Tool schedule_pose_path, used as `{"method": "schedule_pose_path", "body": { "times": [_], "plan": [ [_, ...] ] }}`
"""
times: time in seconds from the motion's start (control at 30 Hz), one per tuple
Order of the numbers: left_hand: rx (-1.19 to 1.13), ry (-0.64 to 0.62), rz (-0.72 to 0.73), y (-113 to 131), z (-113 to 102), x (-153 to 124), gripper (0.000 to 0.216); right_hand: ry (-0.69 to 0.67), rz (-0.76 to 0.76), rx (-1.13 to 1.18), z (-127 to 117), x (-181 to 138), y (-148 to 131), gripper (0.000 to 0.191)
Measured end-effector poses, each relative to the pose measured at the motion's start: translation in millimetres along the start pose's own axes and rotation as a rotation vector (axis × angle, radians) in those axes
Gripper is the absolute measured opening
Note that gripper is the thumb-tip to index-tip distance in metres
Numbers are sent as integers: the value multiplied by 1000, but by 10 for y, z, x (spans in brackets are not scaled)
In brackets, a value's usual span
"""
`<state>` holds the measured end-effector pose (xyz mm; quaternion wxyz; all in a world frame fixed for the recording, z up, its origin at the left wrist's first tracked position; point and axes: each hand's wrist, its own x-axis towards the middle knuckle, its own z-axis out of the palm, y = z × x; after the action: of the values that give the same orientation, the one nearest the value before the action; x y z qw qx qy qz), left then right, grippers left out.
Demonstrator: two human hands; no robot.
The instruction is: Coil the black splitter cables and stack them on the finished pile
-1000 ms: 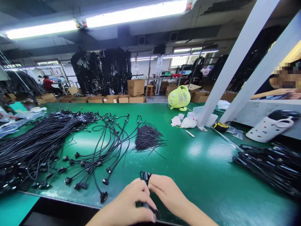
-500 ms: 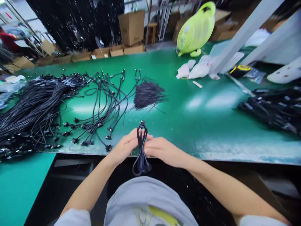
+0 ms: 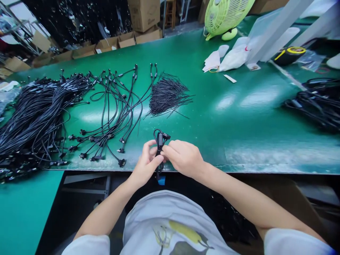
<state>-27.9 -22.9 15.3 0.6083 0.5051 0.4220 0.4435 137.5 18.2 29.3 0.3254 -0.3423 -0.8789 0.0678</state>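
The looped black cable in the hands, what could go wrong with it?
The looped black cable might spring open if the bare left hand or bare right hand slips. It's over the shiny green table's front edge, so it could fall off. A bump might also scatter the loose pile of thin black strips.

Coiled cable (image 3: 160, 139) partly hidden by the hands (image 3: 183, 158), green fan (image 3: 227, 16) cut off at top

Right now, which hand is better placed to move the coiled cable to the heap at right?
Probably the right hand: it is nearer the cable heap, and its fingers touch the coiled cable. The left hand holds it too, but farther off.
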Motion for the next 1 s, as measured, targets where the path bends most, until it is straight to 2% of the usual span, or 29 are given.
{"method": "schedule_pose_path", "body": {
  "times": [0.07, 0.17, 0.23, 0.3, 0.33, 0.43, 0.47, 0.53, 0.63, 0.7, 0.8, 0.9, 1.0],
  "plan": [
    [46, -34, -32, -25, 40, 8, 44, -117, 146, 299, -1, 3, -23, 38],
    [279, 62, 55, 5, 60, 3, 36, -307, 516, 920, -14, -1, -29, 43],
    [344, 89, 87, 40, 52, 4, 35, -398, 664, 1169, -46, -3, -3, 44],
    [299, 79, 48, 65, 37, 19, 37, -411, 648, 1099, -105, 3, 39, 46],
    [273, 88, 23, 70, 29, 30, 37, -345, 609, 954, -142, 8, 59, 46],
    [300, 156, 6, 51, 17, 66, 38, 16, 490, 413, -230, 38, 79, 38],
    [334, 177, 23, 38, 18, 75, 37, 93, 459, 296, -238, 53, 73, 38],
    [384, 199, 72, 14, 26, 83, 35, 94, 399, 221, -219, 89, 57, 43],
    [240, 136, 34, 3, 51, 73, 28, -13, 349, 345, -143, 141, 69, 27],
    [-40, 25, -93, 6, 74, 55, 24, -4, 269, 453, -99, 163, 99, 17],
    [-462, -142, -296, -6, 109, 29, 35, 52, 164, 582, -65, 178, 129, 18],
    [-667, -283, -400, -39, 129, 15, 40, -32, 280, 922, -61, 183, 102, 29],
    [-726, -335, -404, -70, 142, 21, 40, -145, 431, 1224, -70, 191, 41, 35]
  ]
}}
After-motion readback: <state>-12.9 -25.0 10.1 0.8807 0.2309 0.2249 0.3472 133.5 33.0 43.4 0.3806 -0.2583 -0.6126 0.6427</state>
